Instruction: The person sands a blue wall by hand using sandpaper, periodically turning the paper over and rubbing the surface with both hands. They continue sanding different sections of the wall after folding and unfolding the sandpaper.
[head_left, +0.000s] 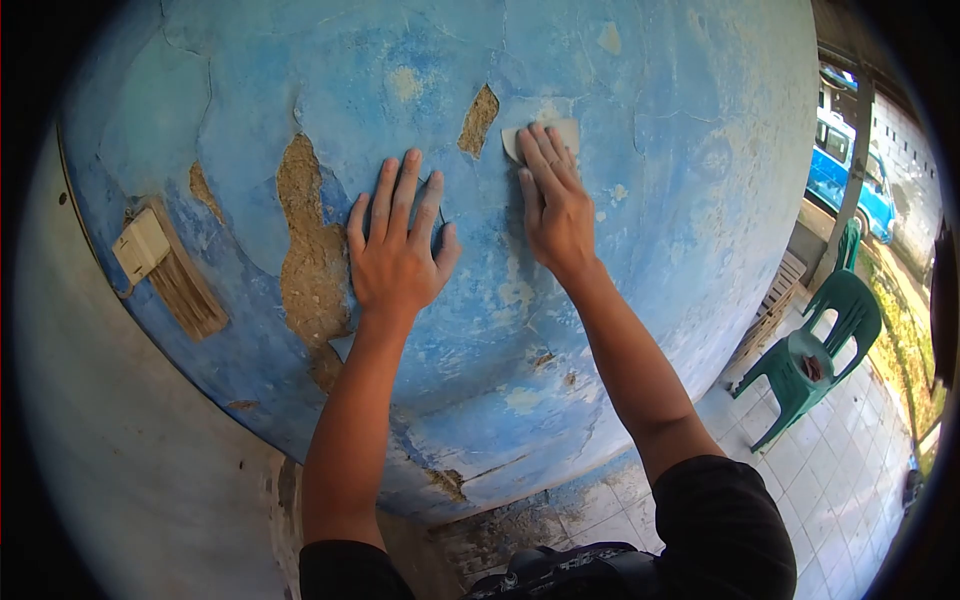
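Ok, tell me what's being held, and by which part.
The right hand presses a pale sheet against the wall, fingers over its middle, side edges showing. The left hand holds nothing.

Head view: worn on the person's head, looking forward and down, with dark curved edges
Blue wall (660, 260): faced from close up, within arm's reach, filling the middle
Left hand (395, 235) and right hand (552, 200): seen from behind, the arms entering from below
Green chair (850, 300): farther off, at the right edge
Tiled floor (830, 480): seen from above, lower right
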